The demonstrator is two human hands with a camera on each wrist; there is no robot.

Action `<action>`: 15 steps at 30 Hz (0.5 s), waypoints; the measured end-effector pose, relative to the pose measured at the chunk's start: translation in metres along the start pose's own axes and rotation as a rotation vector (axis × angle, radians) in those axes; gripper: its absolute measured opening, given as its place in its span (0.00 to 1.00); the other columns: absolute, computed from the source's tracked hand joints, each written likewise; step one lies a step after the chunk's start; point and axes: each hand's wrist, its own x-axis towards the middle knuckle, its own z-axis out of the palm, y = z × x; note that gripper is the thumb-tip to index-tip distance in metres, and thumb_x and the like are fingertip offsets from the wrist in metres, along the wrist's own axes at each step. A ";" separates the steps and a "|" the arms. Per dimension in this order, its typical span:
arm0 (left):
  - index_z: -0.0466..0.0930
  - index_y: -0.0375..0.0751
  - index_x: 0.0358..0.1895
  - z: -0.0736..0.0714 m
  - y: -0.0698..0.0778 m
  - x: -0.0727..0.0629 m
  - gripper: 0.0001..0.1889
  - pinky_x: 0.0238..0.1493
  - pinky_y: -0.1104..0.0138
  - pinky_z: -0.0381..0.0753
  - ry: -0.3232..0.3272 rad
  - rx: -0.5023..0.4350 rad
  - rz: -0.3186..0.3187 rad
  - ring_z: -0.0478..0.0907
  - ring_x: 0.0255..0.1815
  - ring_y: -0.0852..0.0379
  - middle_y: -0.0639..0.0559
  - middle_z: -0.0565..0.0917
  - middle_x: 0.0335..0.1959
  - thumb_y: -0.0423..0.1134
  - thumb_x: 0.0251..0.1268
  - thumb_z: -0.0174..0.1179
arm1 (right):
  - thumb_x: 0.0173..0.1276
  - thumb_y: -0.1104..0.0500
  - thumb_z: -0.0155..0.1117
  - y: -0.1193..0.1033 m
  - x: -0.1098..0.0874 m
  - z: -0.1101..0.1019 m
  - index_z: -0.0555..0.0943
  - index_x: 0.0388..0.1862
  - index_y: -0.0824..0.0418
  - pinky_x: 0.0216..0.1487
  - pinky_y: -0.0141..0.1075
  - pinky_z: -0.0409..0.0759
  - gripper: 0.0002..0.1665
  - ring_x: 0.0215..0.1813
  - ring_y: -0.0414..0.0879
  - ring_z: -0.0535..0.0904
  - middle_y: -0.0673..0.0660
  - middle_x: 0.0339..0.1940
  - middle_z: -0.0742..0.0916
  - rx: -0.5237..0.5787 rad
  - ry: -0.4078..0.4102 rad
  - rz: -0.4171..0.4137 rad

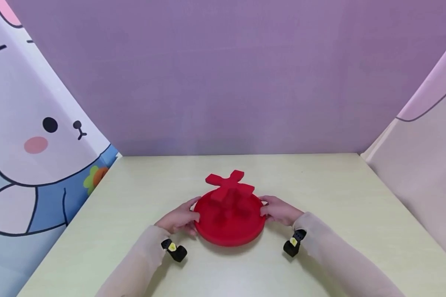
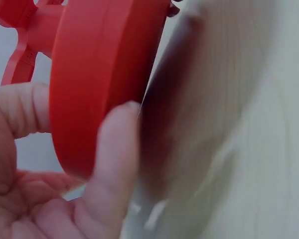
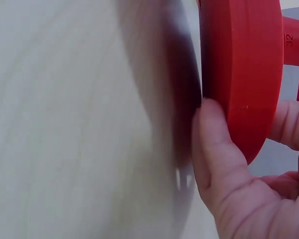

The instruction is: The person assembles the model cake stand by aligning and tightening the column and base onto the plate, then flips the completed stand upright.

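A round red disc (image 1: 228, 233) with a raised rim is held level just over the table, its shadow beneath it. From its centre rises a red four-armed cross (image 1: 230, 183); small raised or engraved marks show on its post (image 3: 290, 40) in the right wrist view. My left hand (image 1: 180, 216) grips the disc's left edge, some digits on top and others at its underside, as the left wrist view shows. On the opposite edge, my right hand (image 1: 280, 209) pinches the rim the same way. The middle of the underside is hidden.
The pale wood-grain table (image 1: 152, 177) spreads around the disc. A plain purple panel (image 1: 223, 82) stands at its back edge. Printed cloth with a cartoon animal (image 1: 29, 103) lines the left, and a pale printed sheet (image 1: 423, 156) the right.
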 end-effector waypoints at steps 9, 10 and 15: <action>0.44 0.35 0.75 0.006 -0.004 -0.001 0.39 0.31 0.62 0.84 -0.012 -0.218 0.117 0.78 0.18 0.57 0.46 0.79 0.28 0.24 0.59 0.49 | 0.67 0.72 0.55 0.006 -0.009 -0.010 0.51 0.72 0.75 0.44 0.39 0.82 0.38 0.38 0.46 0.81 0.62 0.43 0.80 0.105 -0.018 -0.034; 0.43 0.35 0.75 0.007 -0.004 -0.001 0.39 0.31 0.62 0.84 -0.017 -0.237 0.125 0.78 0.18 0.58 0.47 0.78 0.27 0.23 0.60 0.49 | 0.67 0.72 0.55 0.007 -0.011 -0.011 0.50 0.72 0.75 0.44 0.39 0.82 0.39 0.38 0.46 0.81 0.62 0.42 0.80 0.124 -0.015 -0.037; 0.46 0.36 0.75 0.007 -0.002 -0.004 0.37 0.26 0.66 0.83 0.037 -0.316 0.130 0.77 0.18 0.59 0.50 0.78 0.25 0.24 0.64 0.49 | 0.69 0.70 0.56 0.008 -0.015 -0.011 0.49 0.73 0.75 0.45 0.38 0.82 0.39 0.38 0.45 0.82 0.58 0.40 0.82 0.220 -0.022 -0.084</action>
